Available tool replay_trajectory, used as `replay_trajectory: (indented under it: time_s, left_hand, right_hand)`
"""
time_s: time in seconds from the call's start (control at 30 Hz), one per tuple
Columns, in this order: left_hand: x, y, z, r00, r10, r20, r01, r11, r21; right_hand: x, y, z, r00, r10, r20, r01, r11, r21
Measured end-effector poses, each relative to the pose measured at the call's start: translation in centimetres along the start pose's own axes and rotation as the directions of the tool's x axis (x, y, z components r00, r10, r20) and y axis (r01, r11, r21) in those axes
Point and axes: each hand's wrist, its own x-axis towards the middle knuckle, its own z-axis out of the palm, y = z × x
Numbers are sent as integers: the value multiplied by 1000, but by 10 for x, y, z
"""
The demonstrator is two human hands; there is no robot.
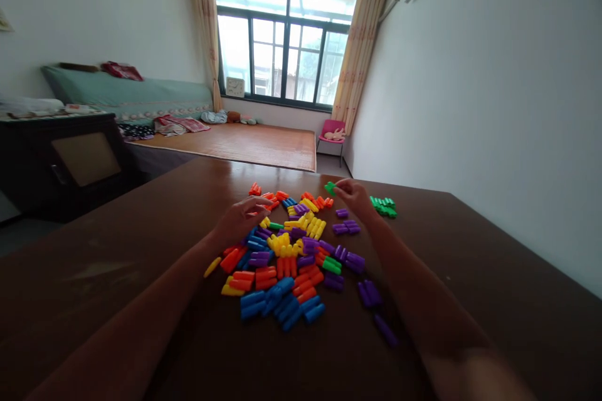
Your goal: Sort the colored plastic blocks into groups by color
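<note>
My right hand [353, 195] pinches a green plastic building piece [330, 188] at the far side of the pile, just above the table. At the pile's left edge, my left hand [243, 218] hovers over or rests on orange pieces [269, 202], its fingers loosely apart. Between my arms lies a loose heap of ribbed plastic pieces: yellow ones [284, 244] in the middle, blue ones [285, 306] at the near side, purple ones [348, 258] on the right. A separate group of green pieces [384, 205] sits to the right of my right wrist.
The pieces lie on a dark brown table [470, 263]. Beyond its far edge stand a low bed [254, 144] with cloths on it and a pink chair [333, 129] holding a soft toy. A dark cabinet [28, 156] is at the left.
</note>
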Motion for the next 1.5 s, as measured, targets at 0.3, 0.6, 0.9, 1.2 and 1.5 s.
replay_trajectory:
  time_s: [0.3,0.6,0.9,1.2,1.5]
  left_hand:
    - [2,-14,-12,996,18,-88,-5,990,142]
    - [-15,20,15,865,302,400,-431,856,286]
    - [-14,-4,-6,911,66,407,-307,767,563]
    - [-5,-21,1,976,151,158,-218,735,643]
    - [-4,-26,22,918,49,394,-292,754,588]
  right_hand:
    - [-21,137,-115,740,345,-578,-574,771,-275]
    - [-18,119,-102,804,138,-578,-500,684,-532]
    - [-11,-24,4,818,-65,572,136,987,-84]
    - [-33,-62,39,567,-205,798,314,949,21]
    - [-38,-83,5,450,234,862,200,914,-352]
